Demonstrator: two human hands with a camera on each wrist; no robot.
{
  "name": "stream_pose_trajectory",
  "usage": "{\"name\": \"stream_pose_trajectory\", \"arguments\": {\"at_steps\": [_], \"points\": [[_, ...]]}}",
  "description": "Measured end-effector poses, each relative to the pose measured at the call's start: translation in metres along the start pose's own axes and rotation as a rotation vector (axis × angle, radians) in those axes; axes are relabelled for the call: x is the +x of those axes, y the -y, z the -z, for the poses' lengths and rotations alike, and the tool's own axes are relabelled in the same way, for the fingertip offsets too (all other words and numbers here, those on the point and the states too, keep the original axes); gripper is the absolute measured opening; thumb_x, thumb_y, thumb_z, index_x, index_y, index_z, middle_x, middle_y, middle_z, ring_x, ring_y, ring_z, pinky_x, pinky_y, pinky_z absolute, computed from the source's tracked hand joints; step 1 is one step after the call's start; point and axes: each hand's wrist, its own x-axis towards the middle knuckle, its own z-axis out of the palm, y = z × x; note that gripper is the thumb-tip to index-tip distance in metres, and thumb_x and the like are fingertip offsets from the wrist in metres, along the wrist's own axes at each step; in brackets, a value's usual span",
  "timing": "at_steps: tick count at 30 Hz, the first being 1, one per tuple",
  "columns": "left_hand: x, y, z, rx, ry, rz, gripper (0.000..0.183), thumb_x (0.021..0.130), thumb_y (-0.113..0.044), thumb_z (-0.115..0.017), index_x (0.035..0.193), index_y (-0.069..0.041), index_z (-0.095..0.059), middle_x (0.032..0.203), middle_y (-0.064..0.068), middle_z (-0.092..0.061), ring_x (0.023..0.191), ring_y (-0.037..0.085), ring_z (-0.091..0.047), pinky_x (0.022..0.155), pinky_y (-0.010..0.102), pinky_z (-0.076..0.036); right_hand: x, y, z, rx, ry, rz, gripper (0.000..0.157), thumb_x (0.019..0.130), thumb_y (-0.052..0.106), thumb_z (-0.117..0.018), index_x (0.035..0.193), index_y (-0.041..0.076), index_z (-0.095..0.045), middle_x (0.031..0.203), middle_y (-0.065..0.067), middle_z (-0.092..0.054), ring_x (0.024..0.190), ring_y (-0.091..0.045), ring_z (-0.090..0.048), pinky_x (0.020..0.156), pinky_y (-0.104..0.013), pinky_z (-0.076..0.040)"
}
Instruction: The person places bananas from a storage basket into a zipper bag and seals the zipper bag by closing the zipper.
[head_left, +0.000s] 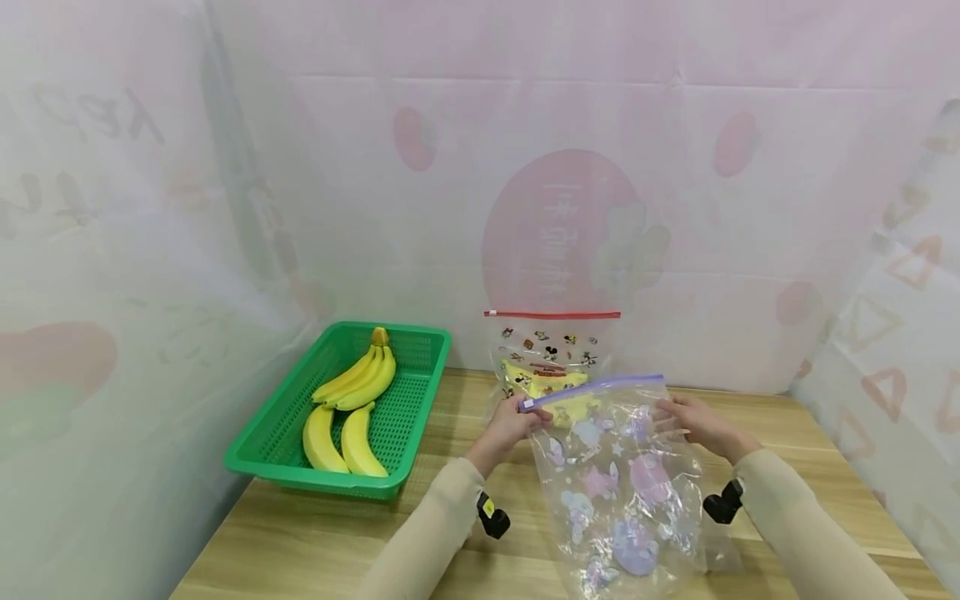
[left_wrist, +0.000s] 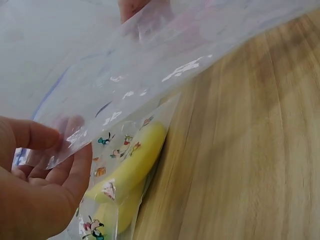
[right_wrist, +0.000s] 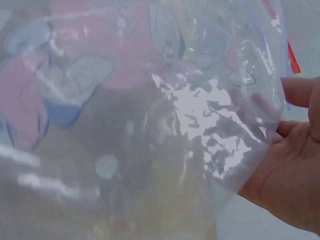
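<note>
A clear zip bag (head_left: 600, 483) with pastel cartoon prints and a purple zip strip (head_left: 622, 381) hangs between both hands over the table. My left hand (head_left: 512, 425) pinches its upper left corner by the white slider; in the left wrist view, thumb and fingers (left_wrist: 77, 172) close on the plastic. My right hand (head_left: 703, 425) holds the bag's right edge, with some fingers showing through the film in the right wrist view. Behind it stands another zip bag (head_left: 551, 333) with a red strip and cartoon prints, with yellow bananas (left_wrist: 145, 155) inside.
To the left, a green plastic basket (head_left: 431, 400) holds a bunch of bananas (head_left: 367, 379) and two single bananas (head_left: 360, 442). The wooden table (head_left: 480, 550) meets a printed cloth backdrop (head_left: 360, 208) at the rear and sides.
</note>
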Motion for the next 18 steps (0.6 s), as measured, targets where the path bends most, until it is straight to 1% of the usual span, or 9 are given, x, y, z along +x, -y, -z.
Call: {"name": "stream_pose_trajectory", "arguments": {"at_steps": [2,4,6,8,10,13,15,18], "points": [[-0.001,0.0,0.004,0.013,0.042,0.007,0.013,0.084,0.009,-0.053,0.095,0.002,-0.053,0.092,0.014,-0.068,0.084,0.022,-0.067,0.073,0.031,-0.054,0.003,0.002,-0.001,0.001,-0.014,0.014,0.037,0.103,0.022,-0.04,0.117,-0.012,-0.045,0.111,-0.017,-0.059,0.102,-0.029,-0.059,0.083,-0.039,-0.049],[-0.002,-0.001,0.008,0.017,0.092,0.024,0.014,0.087,0.006,-0.054,0.099,0.004,-0.05,0.095,0.016,-0.067,0.083,0.023,-0.067,0.073,0.033,-0.054,0.006,0.005,-0.002,0.012,-0.037,0.026,0.029,0.102,0.017,-0.039,0.11,-0.01,-0.047,0.107,-0.015,-0.06,0.101,-0.029,-0.06,0.083,-0.038,-0.049],[-0.002,-0.003,0.011,0.03,0.135,0.042,0.018,0.091,0.0,-0.054,0.106,0.006,-0.049,0.097,0.016,-0.067,0.084,0.024,-0.067,0.074,0.034,-0.054,0.008,0.008,-0.002,0.022,-0.05,0.045,0.025,0.102,0.014,-0.039,0.105,-0.009,-0.047,0.104,-0.015,-0.06,0.099,-0.028,-0.061,0.083,-0.039,-0.05],[-0.002,-0.004,0.014,0.049,0.169,0.056,0.026,0.094,-0.007,-0.054,0.114,0.008,-0.047,0.099,0.015,-0.068,0.084,0.023,-0.068,0.074,0.034,-0.054,0.01,0.01,-0.003,0.033,-0.061,0.06,0.022,0.102,0.012,-0.039,0.103,-0.009,-0.047,0.102,-0.015,-0.059,0.096,-0.026,-0.062,0.084,-0.04,-0.05],[-0.002,-0.006,0.015,0.064,0.188,0.074,0.032,0.096,-0.013,-0.053,0.119,0.009,-0.047,0.098,0.014,-0.068,0.084,0.021,-0.068,0.073,0.032,-0.053,0.011,0.012,-0.003,0.011,-0.067,0.075,0.022,0.102,0.012,-0.039,0.102,-0.008,-0.046,0.103,-0.015,-0.058,0.093,-0.023,-0.062,0.083,-0.04,-0.05],[-0.002,-0.006,0.015,0.096,0.203,0.089,0.035,0.097,-0.019,-0.052,0.117,0.01,-0.054,0.094,0.013,-0.068,0.08,0.02,-0.068,0.071,0.03,-0.054,0.013,0.015,-0.004,-0.032,-0.072,0.094,0.021,0.102,0.011,-0.039,0.102,-0.009,-0.047,0.102,-0.016,-0.06,0.091,-0.022,-0.062,0.082,-0.039,-0.051],[-0.002,-0.007,0.015,0.112,0.213,0.105,0.036,0.098,-0.022,-0.05,0.114,0.009,-0.057,0.091,0.013,-0.069,0.079,0.021,-0.068,0.07,0.031,-0.054,0.014,0.017,-0.006,-0.085,-0.077,0.116,0.021,0.101,0.011,-0.04,0.102,-0.009,-0.047,0.101,-0.017,-0.061,0.091,-0.024,-0.062,0.081,-0.039,-0.051],[-0.004,-0.007,0.013,0.141,0.23,0.118,0.038,0.099,-0.024,-0.046,0.112,0.009,-0.059,0.088,0.015,-0.069,0.078,0.024,-0.069,0.069,0.034,-0.055,0.017,0.022,-0.01,-0.168,-0.109,0.144,0.019,0.1,0.009,-0.042,0.1,-0.009,-0.049,0.096,-0.017,-0.062,0.089,-0.028,-0.062,0.078,-0.04,-0.05]]}}
